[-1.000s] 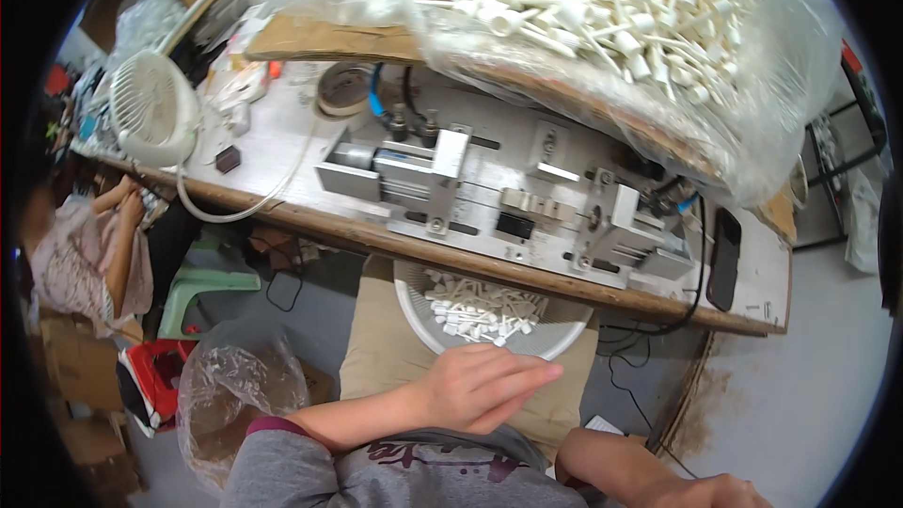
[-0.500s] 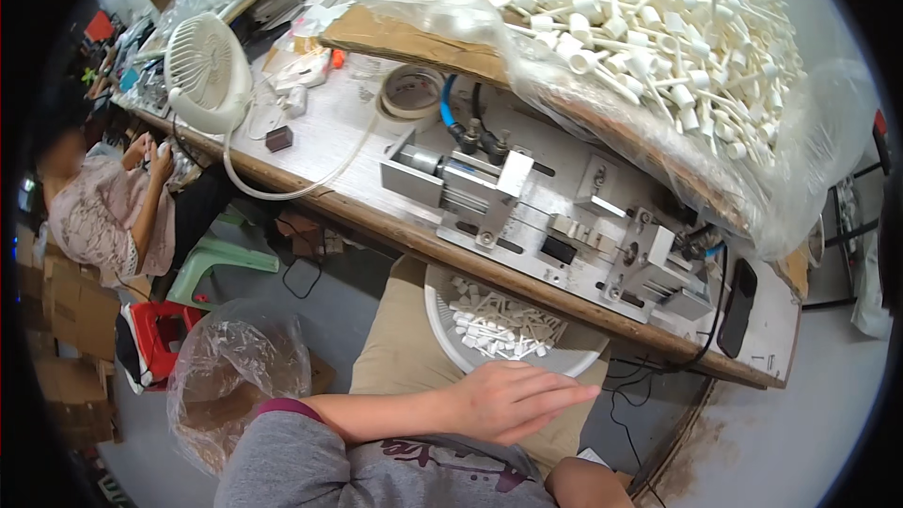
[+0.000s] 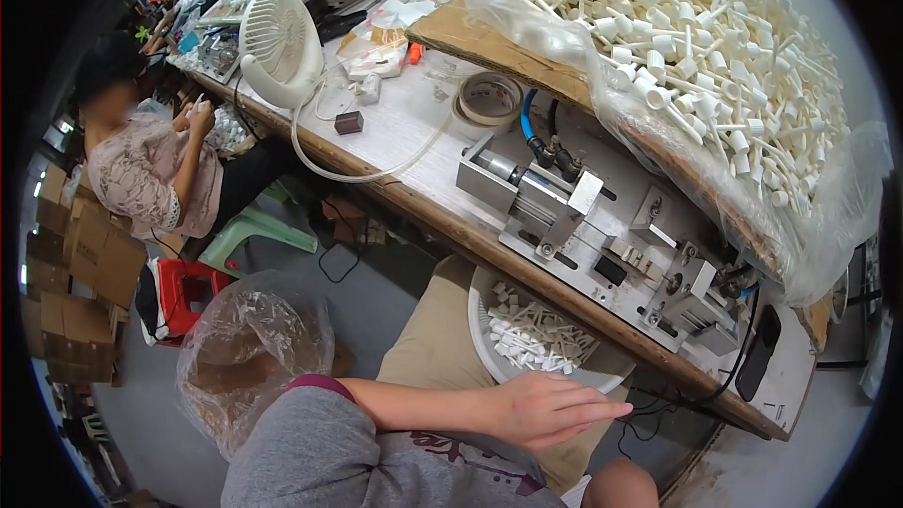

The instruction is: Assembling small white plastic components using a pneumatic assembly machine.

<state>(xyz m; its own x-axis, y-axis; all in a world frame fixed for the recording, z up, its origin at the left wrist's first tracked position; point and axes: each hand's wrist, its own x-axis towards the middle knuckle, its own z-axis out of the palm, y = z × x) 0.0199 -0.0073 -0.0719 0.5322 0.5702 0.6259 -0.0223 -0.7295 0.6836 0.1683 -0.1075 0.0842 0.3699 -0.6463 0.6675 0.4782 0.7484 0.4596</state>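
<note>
My left hand (image 3: 555, 409) is stretched across my lap at the near rim of a white plastic basket (image 3: 482, 350). Its fingers are extended and nothing shows in them. Inside the basket lies a heap of small white plastic caps with thin stems (image 3: 541, 339). Of my right arm only a bare part (image 3: 621, 484) shows at the lower edge; the right hand is out of sight. Beyond the basket, a metal clamping machine (image 3: 574, 216) with air cylinders at both ends is fixed on the workbench (image 3: 404, 122). No hand touches it.
A big plastic-lined carton of white stemmed caps (image 3: 696, 66) fills the bench's far right. Tape rolls (image 3: 491, 99), a white fan (image 3: 280, 42) and a black phone (image 3: 758, 353) sit on the bench. On the left are a seated person (image 3: 150, 165), a green stool (image 3: 254, 237) and a clear bag (image 3: 249, 357).
My view has turned, so the bench and basket appear further right and lower. My left hand keeps its outstretched pose near the basket rim. More of my right arm shows.
</note>
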